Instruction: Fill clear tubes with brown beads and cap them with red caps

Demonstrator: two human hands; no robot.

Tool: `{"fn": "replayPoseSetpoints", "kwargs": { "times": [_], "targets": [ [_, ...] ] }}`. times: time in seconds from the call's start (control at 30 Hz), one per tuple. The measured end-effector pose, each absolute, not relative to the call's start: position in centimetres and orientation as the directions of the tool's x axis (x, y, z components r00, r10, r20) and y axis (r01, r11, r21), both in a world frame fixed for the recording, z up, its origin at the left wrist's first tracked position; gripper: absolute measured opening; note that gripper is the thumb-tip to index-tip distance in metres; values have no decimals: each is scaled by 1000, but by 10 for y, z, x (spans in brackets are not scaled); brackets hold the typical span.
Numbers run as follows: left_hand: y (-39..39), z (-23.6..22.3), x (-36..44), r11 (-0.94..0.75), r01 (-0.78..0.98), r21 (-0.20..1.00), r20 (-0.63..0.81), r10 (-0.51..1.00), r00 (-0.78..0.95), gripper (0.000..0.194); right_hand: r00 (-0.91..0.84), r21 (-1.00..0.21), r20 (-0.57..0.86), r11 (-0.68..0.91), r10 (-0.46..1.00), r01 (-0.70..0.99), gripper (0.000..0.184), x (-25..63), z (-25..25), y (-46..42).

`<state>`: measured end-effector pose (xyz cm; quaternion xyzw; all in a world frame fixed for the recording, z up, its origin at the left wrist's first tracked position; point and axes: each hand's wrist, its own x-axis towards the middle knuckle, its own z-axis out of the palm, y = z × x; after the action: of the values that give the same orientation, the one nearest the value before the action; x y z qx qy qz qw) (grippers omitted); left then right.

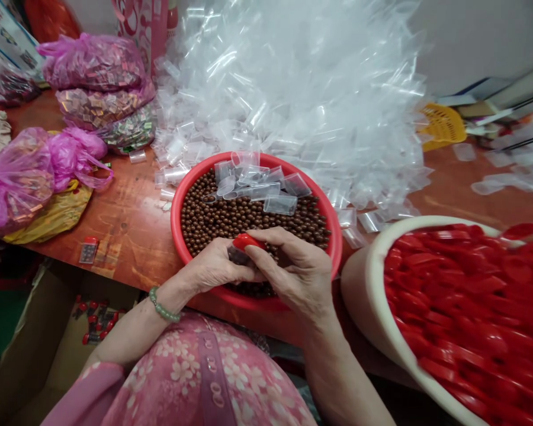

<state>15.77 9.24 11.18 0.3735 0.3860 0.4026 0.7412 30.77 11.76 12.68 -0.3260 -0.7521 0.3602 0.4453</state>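
Above the red basin (176,219), we are gripping a small container (237,255) in our left hand (214,264) and pinching its red cap (244,241) with our right hand (299,266), possibly risking spilled contents if uneven finger pressure is tilting the cap.

Single view, head-worn. Looks from above the wearer's own pink clothing (253,384), forward and down across the table (119,236). Near range: clothing and forearms enter at bottom edge; left hand (222,263) and right hand (299,260) near mid-frame, over red basin (176,228). Far range: clear pile (293,77), grey wall (453,35) behind. Wide field: bags (100,65) upper left, open box (26,331) lower left, tub (368,290) close at right, cut by frame.
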Motion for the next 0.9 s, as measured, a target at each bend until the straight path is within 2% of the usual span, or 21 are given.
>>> {"fn": "replayPoseSetpoints", "kwargs": {
  "times": [0.13,0.27,0.3,0.4,0.47,0.63,0.77,0.9],
  "targets": [
    [93,112,158,417,-314,853,-282,875,394,43,-468,-824,403,535,786,189,9,314,135,121],
    [94,115,158,438,-322,839,-301,867,397,45,-562,-754,438,627,702,195,11,318,141,122],
    [94,115,157,452,-334,827,-309,862,402,46,-586,-715,444,662,678,224,21,319,141,122],
    [94,114,156,518,-360,776,-334,821,462,48,-650,-562,429,749,627,352,64,319,141,118],
    [95,113,156,549,-367,751,-339,797,500,49,-683,-449,416,789,601,420,76,316,141,116],
    [97,111,158,596,-453,663,-388,791,473,53,-722,-183,425,832,547,523,57,306,141,112],
    [98,111,159,594,-505,627,-409,802,436,50,-717,-150,478,852,507,502,49,302,140,114],
    [97,115,161,605,-493,625,-370,786,495,47,-703,-129,557,882,442,453,53,306,140,117]
  ]
}}
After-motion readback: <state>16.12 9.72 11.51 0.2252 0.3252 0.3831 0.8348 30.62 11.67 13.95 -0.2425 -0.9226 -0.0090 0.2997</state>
